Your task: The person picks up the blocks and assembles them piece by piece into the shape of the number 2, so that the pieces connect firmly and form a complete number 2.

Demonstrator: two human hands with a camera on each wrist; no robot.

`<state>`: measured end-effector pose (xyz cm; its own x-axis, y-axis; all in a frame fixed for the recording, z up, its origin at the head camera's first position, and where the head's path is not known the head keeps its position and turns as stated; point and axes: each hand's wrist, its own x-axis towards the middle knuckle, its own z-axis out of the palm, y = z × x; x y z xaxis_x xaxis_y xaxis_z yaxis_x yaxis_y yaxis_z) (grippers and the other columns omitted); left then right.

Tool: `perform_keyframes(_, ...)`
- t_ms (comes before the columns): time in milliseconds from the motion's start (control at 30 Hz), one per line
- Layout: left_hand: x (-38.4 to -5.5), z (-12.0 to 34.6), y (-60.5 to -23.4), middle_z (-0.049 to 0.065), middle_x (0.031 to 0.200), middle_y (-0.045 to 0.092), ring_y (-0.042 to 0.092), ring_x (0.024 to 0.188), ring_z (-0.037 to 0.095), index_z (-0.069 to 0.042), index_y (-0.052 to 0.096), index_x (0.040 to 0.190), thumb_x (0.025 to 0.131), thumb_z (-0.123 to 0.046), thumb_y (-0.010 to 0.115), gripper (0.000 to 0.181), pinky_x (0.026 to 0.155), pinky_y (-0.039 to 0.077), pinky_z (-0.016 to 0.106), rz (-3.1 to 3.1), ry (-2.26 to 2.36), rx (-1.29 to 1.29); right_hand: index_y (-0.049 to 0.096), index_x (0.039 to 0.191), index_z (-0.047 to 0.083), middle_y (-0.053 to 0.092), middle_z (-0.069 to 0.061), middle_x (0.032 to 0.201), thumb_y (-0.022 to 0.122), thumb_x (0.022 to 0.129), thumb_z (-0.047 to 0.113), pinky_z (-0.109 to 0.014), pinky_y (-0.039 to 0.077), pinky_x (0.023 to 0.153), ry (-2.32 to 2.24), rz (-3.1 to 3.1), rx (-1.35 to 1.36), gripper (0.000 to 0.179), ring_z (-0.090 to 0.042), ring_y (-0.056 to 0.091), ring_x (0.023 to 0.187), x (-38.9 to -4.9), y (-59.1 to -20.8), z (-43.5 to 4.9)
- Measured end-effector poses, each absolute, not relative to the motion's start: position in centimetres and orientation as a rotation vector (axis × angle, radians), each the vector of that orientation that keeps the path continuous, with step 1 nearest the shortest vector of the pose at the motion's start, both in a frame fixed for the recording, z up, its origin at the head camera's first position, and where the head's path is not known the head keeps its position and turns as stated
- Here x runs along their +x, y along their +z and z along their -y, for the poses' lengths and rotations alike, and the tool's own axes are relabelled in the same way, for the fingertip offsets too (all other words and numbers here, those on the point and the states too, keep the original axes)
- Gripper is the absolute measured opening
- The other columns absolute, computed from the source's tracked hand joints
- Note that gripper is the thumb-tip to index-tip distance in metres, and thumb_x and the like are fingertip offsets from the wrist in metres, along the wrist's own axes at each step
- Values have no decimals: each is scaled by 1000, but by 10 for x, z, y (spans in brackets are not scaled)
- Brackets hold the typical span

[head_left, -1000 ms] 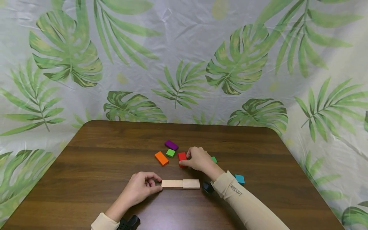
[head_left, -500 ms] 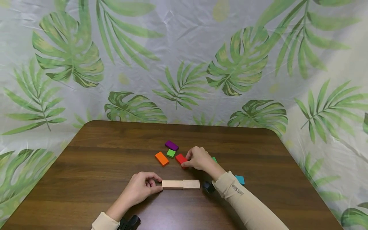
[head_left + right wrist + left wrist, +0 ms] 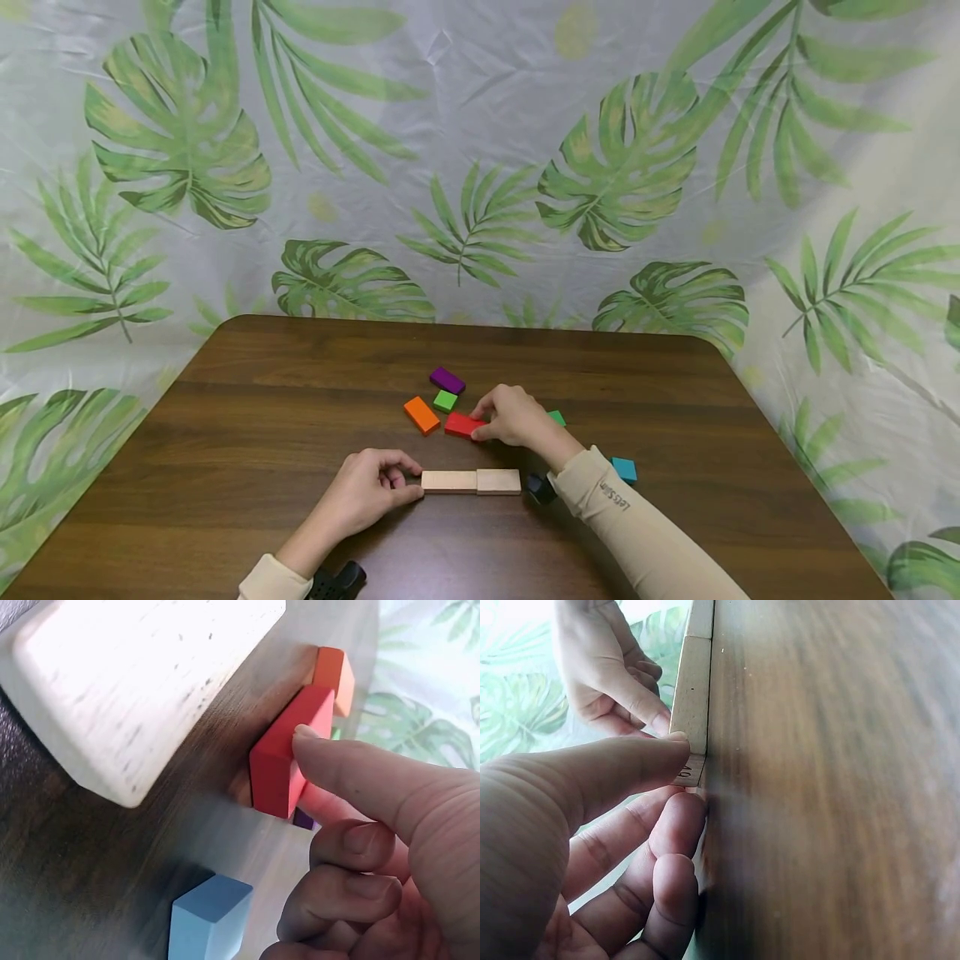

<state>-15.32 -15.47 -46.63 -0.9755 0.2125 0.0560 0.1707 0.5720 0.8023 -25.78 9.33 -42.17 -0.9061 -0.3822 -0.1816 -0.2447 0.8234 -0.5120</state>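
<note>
Two pale wooden blocks, a left one (image 3: 448, 482) and a right one (image 3: 498, 481), lie end to end in a row on the table. My left hand (image 3: 367, 492) pinches the row's left end between thumb and index finger; in the left wrist view the thumb sits against the wooden block (image 3: 694, 694). Farther back, my right hand (image 3: 517, 417) pinches the right end of a red block (image 3: 461, 426). The right wrist view has the thumb on the red block's (image 3: 274, 754) edge, the index finger partly hidden behind it and the other fingers curled.
Left of the red block lies an orange block (image 3: 422, 415). Behind are a small light green block (image 3: 445, 401) and a purple block (image 3: 447, 381). A green block (image 3: 556, 417), partly hidden by the right hand, and a blue block (image 3: 624, 470) lie on the brown table (image 3: 675, 400).
The red block has turned from pointing away to lying nearly crosswise, its free end swinging left and nearer, with the right hand on it throughout. The left hand and wooden blocks have stayed put.
</note>
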Motion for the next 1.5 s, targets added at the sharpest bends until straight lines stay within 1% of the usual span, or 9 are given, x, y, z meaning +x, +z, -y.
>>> perform_keyframes(133, -154, 155, -467, -10, 68, 63, 48, 55, 1, -17, 80, 94, 84, -19, 92, 16, 53, 39, 20, -2747, 1388, 338, 85, 112, 18, 62, 1, 73, 88, 91, 22, -29, 36, 61, -679, -2734, -490, 22, -15, 48, 67, -256, -421, -92)
perform_keyframes(367, -154, 155, -468, -9, 68, 64, 48, 56, 2, -17, 80, 95, 84, -20, 92, 17, 53, 39, 20, -2738, 1383, 331, 84, 115, 24, 75, 0, 100, 87, 92, 23, -36, 49, 73, -597, -2753, -517, 23, -17, 60, 84, -252, -419, -89)
perform_keyframes(467, -152, 158, -467, -8, 69, 64, 48, 56, 2, -18, 80, 95, 84, -21, 92, 17, 54, 39, 20, -2730, 1382, 317, 84, 117, 24, 77, -3, 107, 85, 93, 21, -36, 49, 73, -603, -2742, -560, 23, -17, 60, 83, -250, -422, -86)
perform_keyframes(567, -149, 162, -466, -8, 69, 64, 47, 55, 3, -17, 80, 95, 84, -20, 93, 17, 53, 38, 20, -2723, 1389, 291, 83, 120, 23, 76, -10, 100, 83, 95, 20, -32, 44, 68, -633, -2706, -608, 25, -17, 53, 73, -250, -424, -83)
perform_keyframes(633, -148, 163, -466, -7, 68, 63, 46, 55, 3, -17, 80, 96, 84, -20, 93, 17, 53, 37, 20, -2721, 1391, 283, 82, 123, 23, 75, -10, 96, 83, 96, 20, -29, 40, 64, -653, -2690, -629, 27, -15, 49, 68, -251, -425, -84)
perform_keyframes(700, -148, 162, -466, -8, 69, 63, 46, 56, 2, -18, 80, 96, 85, -20, 92, 16, 54, 37, 19, -2717, 1392, 288, 81, 125, 22, 68, -9, 79, 83, 96, 20, -28, 35, 59, -672, -2680, -624, 29, -15, 43, 61, -251, -425, -86)
perform_keyframes(833, -150, 159, -466, -9, 69, 63, 46, 56, 1, -18, 80, 96, 85, -21, 92, 16, 54, 37, 19, -2709, 1393, 295, 79, 126, 20, 51, 1, 63, 85, 94, 22, -27, 30, 54, -687, -2689, -633, 32, -13, 40, 54, -252, -423, -94)
perform_keyframes(1067, -150, 157, -465, -8, 69, 63, 46, 56, 2, -18, 80, 96, 85, -20, 92, 17, 54, 37, 19, -2706, 1397, 299, 78, 114, 19, 52, 3, 66, 86, 94, 23, -26, 35, 57, -691, -2702, -628, 23, -12, 45, 59, -253, -422, -101)
perform_keyframes(1500, -153, 155, -466, -8, 69, 64, 47, 56, 2, -18, 80, 95, 84, -21, 93, 17, 53, 38, 20, -2723, 1396, 316, 80, 114, 21, 48, 4, 61, 84, 95, 21, -25, 31, 54, -732, -2686, -676, 20, -11, 41, 54, -249, -426, -96)
